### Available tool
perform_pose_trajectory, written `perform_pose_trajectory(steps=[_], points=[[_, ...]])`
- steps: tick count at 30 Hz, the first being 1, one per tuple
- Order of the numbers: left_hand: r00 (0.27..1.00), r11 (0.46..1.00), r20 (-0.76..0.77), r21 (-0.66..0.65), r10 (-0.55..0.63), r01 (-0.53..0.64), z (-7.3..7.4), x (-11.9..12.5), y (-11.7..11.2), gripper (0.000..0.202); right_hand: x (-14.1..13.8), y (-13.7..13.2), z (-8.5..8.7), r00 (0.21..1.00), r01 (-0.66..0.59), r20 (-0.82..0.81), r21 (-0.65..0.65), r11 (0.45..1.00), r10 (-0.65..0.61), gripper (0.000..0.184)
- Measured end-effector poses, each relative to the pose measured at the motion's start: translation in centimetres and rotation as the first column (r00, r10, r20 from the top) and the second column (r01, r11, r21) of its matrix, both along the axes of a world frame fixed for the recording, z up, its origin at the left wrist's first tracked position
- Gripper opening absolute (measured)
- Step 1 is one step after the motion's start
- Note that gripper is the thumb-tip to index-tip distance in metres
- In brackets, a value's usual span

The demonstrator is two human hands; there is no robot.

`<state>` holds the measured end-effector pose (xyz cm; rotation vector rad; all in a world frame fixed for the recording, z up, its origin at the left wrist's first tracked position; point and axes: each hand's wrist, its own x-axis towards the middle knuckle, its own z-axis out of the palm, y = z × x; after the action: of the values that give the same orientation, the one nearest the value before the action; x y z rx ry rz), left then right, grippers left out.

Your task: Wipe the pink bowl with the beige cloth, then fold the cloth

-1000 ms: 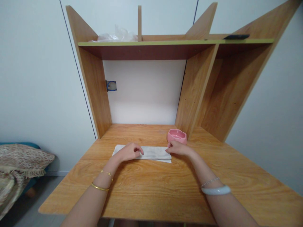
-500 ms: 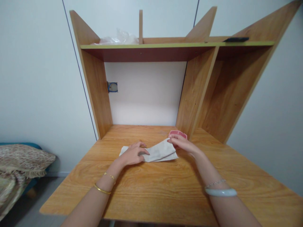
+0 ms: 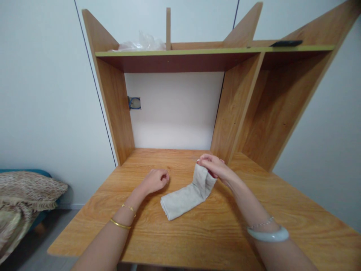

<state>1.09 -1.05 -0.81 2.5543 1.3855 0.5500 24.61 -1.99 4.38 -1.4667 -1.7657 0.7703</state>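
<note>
A folded light grey cloth [image 3: 184, 201] lies partly on the wooden desk, its left end flat and its right end raised. My right hand [image 3: 216, 165] pinches that raised end between thumb and fingers. To the left, my left hand [image 3: 156, 180] rests on or just above the desk, apart from the cloth. Its fingers are curled in, and nothing shows in them. Behind my right hand sits a pink item, now almost wholly hidden.
A wooden shelf unit [image 3: 180, 54] rises from the back of the desk [image 3: 158, 237]. Clear plastic [image 3: 143, 42] and a flat dark object [image 3: 286, 43] lie on its upper shelf. A blanket-covered seat or bed [image 3: 28, 192] stands at the left.
My left hand has let go of the cloth and curled its fingers. The cloth's left end has swung toward me, while my right hand has lifted its right end.
</note>
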Motion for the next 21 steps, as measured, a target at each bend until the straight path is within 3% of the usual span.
perform_pose_trajectory(steps=[2,4,8,11,15,16,19,21], points=[[0.998,0.998,-0.01,-0.008,0.057,-0.057,-0.1,-0.6,0.4,0.023,-2.7,-0.8,0.2,0.997,-0.082,0.006,-0.043,0.996,0.083,0.008],[0.996,0.996,-0.017,-0.011,0.085,-0.085,-0.3,-0.6,0.6,0.021,-5.4,-1.5,-0.1,0.982,-0.146,0.119,-0.04,0.988,0.15,0.006],[0.994,0.992,-0.008,-0.063,0.108,-0.108,-0.7,-0.3,0.5,0.016,-9.8,-3.2,-2.5,0.892,-0.255,0.397,0.041,0.966,0.219,0.007],[0.995,0.991,0.014,-0.083,0.102,-0.101,-1.0,-0.3,0.6,0.017,-11.1,-4.3,-3.9,0.842,-0.278,0.491,0.042,0.96,0.223,0.005],[0.993,0.991,0.024,-0.07,0.112,-0.11,-1.1,-0.5,0.8,0.019,-9.6,-3.7,-2.7,0.848,-0.342,0.402,-0.083,0.936,0.345,0.027],[0.994,0.992,0.024,-0.063,0.11,-0.109,-1.1,-0.6,0.8,0.02,-8.6,-3.1,-2.0,0.863,-0.305,0.395,-0.087,0.948,0.314,0.029],[0.996,0.996,0.031,-0.035,0.083,-0.082,-1.0,-0.6,0.7,0.024,-5.0,-0.9,-0.6,0.877,-0.098,0.478,0.086,0.991,0.045,0.021],[0.996,0.997,0.052,-0.021,0.074,-0.073,-1.0,-0.5,0.7,0.027,-2.8,0.2,-0.8,0.832,-0.035,0.554,-0.022,0.999,0.041,0.021]])
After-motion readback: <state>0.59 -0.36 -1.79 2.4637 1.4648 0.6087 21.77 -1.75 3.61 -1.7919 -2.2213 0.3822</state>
